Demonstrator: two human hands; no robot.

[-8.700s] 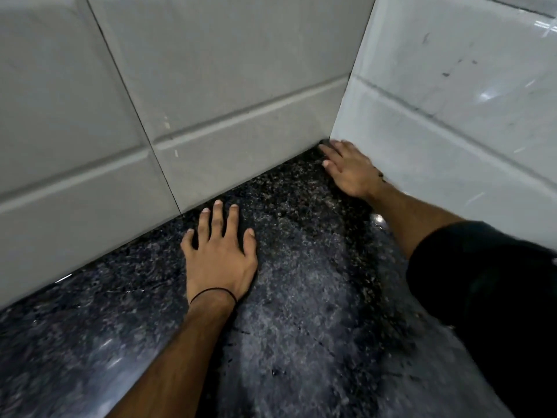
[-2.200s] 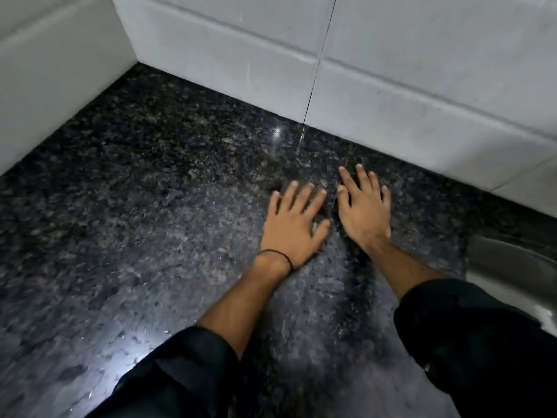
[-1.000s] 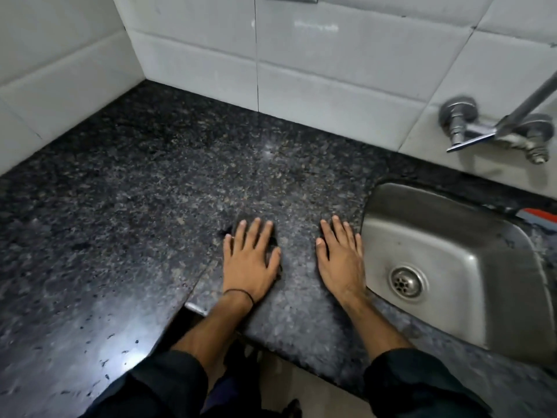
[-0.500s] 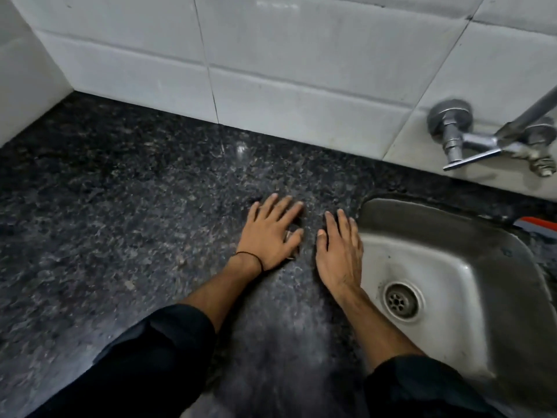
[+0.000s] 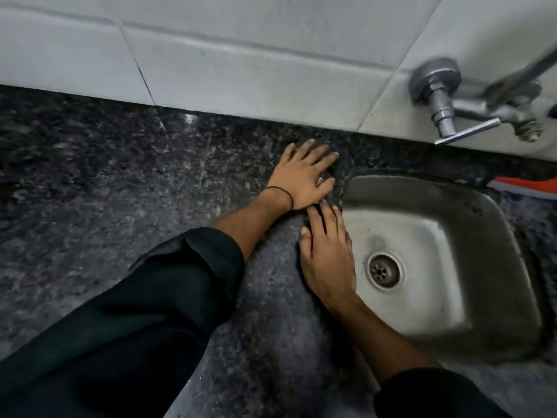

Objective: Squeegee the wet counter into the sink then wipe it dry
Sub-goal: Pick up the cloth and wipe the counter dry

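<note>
- Two flat, open, empty: left hand and right hand, pressed on wet bench beside sink rim.
- Mid-squeegee, seemingly; next, probably a last push over the rim, then drying.

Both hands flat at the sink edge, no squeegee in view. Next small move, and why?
Probably slide both palms right, over the rim. The left hand and right hand lie flat and open on the counter right beside the sink, so one short push should tip any water ahead of them into the basin.
</note>
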